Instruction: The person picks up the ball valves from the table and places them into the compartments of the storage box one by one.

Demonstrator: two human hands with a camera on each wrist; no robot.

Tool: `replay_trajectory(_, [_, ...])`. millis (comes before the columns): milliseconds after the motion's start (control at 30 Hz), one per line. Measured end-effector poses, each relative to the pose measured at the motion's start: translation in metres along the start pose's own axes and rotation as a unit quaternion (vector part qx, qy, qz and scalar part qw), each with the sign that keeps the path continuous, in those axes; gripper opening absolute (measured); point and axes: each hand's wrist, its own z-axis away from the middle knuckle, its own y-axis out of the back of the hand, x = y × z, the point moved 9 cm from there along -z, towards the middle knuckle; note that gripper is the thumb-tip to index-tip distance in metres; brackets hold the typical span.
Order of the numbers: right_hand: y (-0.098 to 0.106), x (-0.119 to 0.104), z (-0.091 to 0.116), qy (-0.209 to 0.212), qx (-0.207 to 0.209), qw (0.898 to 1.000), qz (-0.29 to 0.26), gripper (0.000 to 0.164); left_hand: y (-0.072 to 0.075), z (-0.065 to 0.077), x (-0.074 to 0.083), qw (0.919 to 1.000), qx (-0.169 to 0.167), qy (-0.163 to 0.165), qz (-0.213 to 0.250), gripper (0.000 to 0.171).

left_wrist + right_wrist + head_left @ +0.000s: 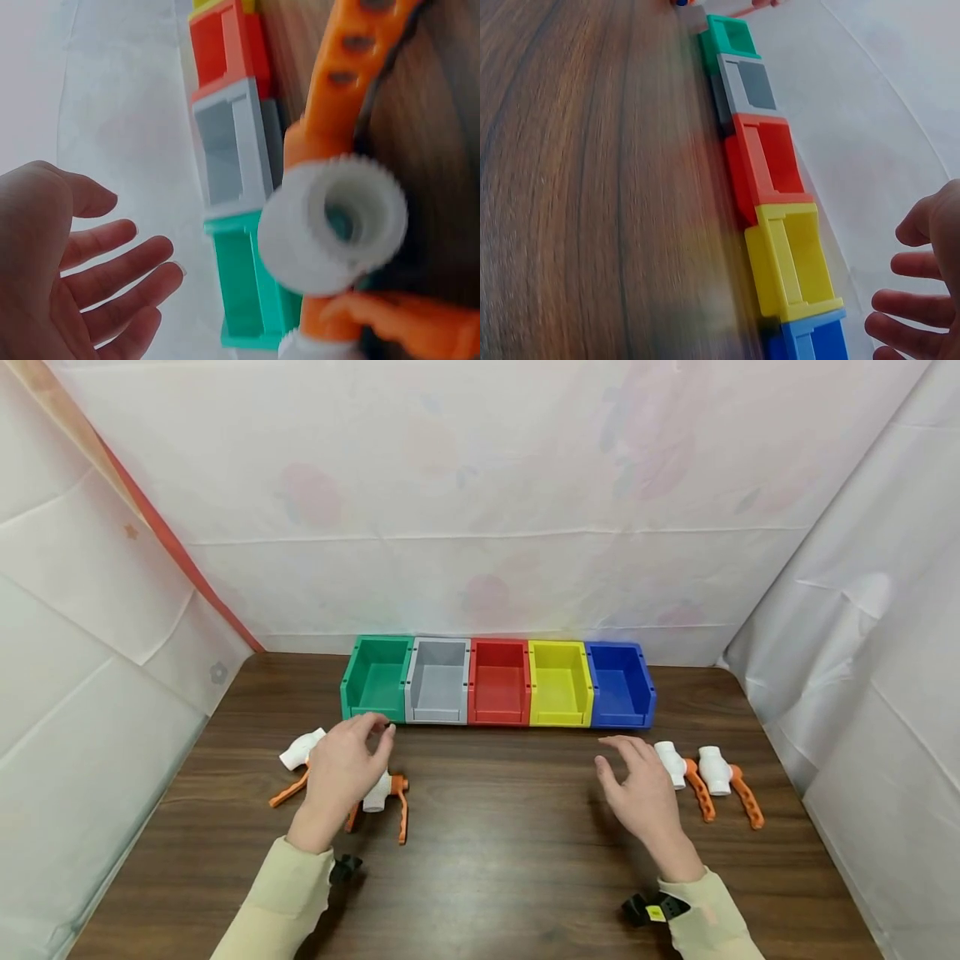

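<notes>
My left hand (341, 772) hovers over the left group of white ball valves with orange handles, its fingers loosely bent and holding nothing. One valve (302, 749) lies to its left and another valve (377, 793) to its right; the hand partly covers this group. In the left wrist view, a white valve (330, 225) appears close up, apart from the fingers. My right hand (641, 789), also holding nothing, is just left of two more valves, a nearer one (671, 764) and a farther one (715, 770). Its relaxed fingers show in the right wrist view.
Along the back of the wooden table (495, 860) stands a row of joined bins: green (378, 714), grey (437, 716), red (498, 717), yellow (561, 717) and blue (622, 717). Pale cloth (480, 510) hangs behind the bins and at both sides.
</notes>
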Motion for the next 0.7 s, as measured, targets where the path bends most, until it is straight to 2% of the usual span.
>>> replay_trajectory(133, [0.005,0.006,0.001,-0.008,0.005,1.000,0.001,0.025,0.006,-0.004,-0.014,0.9997,0.002,0.019,-0.013,0.021])
replay_trajectory(300, [0.012,0.017,0.003,-0.021,0.005,1.000,0.009,0.024,0.010,-0.008,-0.025,0.9994,0.005,0.025,-0.025,0.020])
replay_trajectory(500, [0.025,0.030,0.005,-0.034,0.024,0.999,0.008,0.023,0.008,-0.014,-0.035,0.9991,0.005,0.025,-0.034,0.024])
replay_trajectory(700, [0.038,0.040,0.006,-0.044,0.048,0.998,0.003,0.022,0.005,-0.019,-0.060,0.9974,-0.006,0.056,-0.045,0.031])
